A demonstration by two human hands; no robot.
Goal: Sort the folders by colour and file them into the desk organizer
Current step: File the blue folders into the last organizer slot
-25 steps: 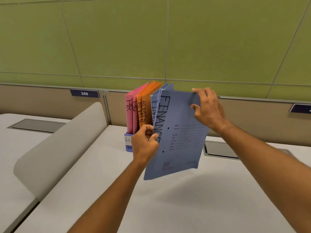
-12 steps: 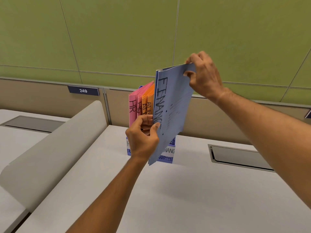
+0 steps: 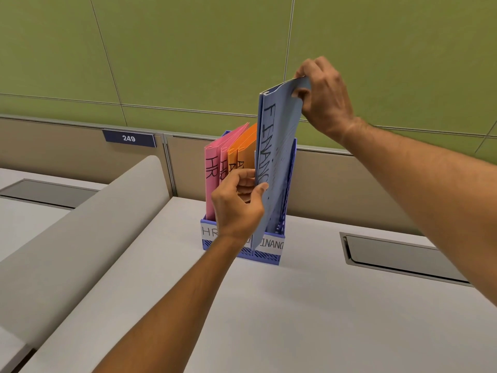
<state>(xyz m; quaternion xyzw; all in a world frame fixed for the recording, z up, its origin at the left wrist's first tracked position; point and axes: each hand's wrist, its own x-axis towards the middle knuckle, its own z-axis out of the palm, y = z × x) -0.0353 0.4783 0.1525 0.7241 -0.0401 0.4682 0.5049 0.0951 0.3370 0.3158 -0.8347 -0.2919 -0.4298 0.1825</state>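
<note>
Blue folder, "FINANCE" handwritten down its spine edge, now stands near upright over the rightmost slot of the desk organizer, lower corner dipping in behind the front wall. A second ago it was tilted with its face flat toward the camera and held out in front of the organizer; half a second ago it had already turned edge-on and risen. It has since come over the slot. Judgement: this is the entry stage of filing, not seated yet, most of the folder still above the rim

Right hand pinches the top rear corner, fingers closed on the sheet, which curls under the grip. Left hand closed on the front edge about mid-height, thumb on the near face, steering it. Whether a second blue folder sits behind it in the slot, cannot tell

Pink folders marked "HR" stand in the left slot; orange folders in the middle, writing partly hidden, only "A" legible. Colours already grouped, so blue looks like the last group

Organizer front labels: "HR" at left, "INANC" at right, middle label hidden by the left wrist. Partition plate reads "249". White desk around the organizer, green wall panels behind
</note>
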